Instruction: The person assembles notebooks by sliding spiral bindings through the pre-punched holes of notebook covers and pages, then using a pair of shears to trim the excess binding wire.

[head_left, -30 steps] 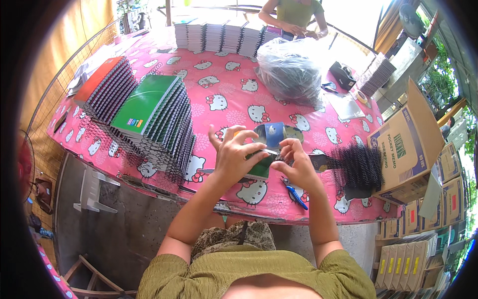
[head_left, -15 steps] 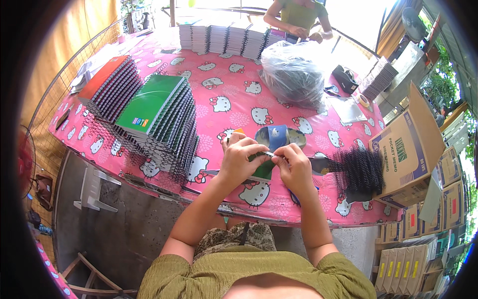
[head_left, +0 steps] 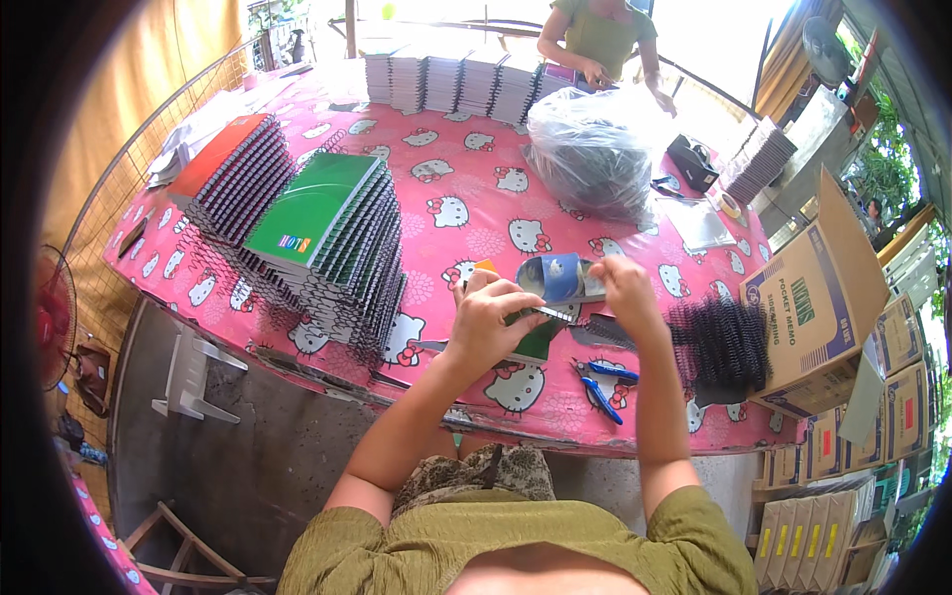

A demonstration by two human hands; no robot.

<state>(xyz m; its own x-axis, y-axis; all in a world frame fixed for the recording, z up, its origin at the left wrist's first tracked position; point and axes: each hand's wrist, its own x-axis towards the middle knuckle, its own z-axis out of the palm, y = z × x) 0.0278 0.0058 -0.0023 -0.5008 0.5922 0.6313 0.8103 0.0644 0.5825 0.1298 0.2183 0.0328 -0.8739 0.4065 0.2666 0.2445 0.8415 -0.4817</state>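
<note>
My left hand (head_left: 491, 315) is closed on a small green notebook (head_left: 535, 342), thumb and fingers gripping its upper edge, where a row of pale holes or sheet edges shows. My right hand (head_left: 632, 295) is raised to the right of the notebook, apart from it. Its fingers are curled together, and whatever they pinch is too small to make out. Just beyond both hands lies a blue rounded object (head_left: 561, 276) with a pale print; its kind is unclear. Below my right hand lie blue-handled pliers (head_left: 602, 389) and a dark, comb-like strip (head_left: 603, 332).
Stacked spiral notebooks with green (head_left: 315, 208) and red-orange (head_left: 220, 157) covers stand left. Black spiral coils (head_left: 719, 347) lie beside an open cardboard box (head_left: 818, 297) at right. Farther back are a clear plastic bag (head_left: 590, 149), white notebook stacks (head_left: 436, 81) and another person (head_left: 605, 40).
My right hand has left the notebook's edge and moved right and slightly up, uncovering the pliers. My left hand keeps its grip. The person across the table has spread their hands apart.
</note>
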